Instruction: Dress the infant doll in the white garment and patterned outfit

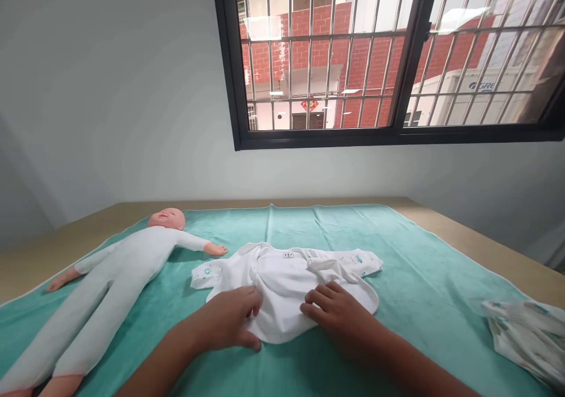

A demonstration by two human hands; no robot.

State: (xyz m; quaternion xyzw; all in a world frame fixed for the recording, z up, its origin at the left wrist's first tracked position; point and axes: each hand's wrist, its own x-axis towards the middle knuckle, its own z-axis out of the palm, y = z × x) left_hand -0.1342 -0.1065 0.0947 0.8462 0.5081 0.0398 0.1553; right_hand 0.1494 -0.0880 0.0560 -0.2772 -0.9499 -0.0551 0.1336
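A white baby shirt (282, 303) lies spread on the green cloth in the middle, its front laid open and its tag at the neckline facing up. The sleeves carry small teal prints. My left hand (232, 320) rests on the shirt's left side, thumb and fingers apart. On the right front panel (329, 267) lies my right hand (338, 308), its fingers loosely bent and touching the fabric. Neither hand visibly grips the cloth. To the left, a baby doll (128, 261) in a white body lies on its back, one hand close to the shirt's left sleeve.
A green cloth (424, 303) covers most of the wooden table (477, 238). A clear bag of folded printed fabric (525, 338) lies at the right edge. Behind the table stand a pale wall (132, 91) and a barred window (318, 141) with a dark frame.
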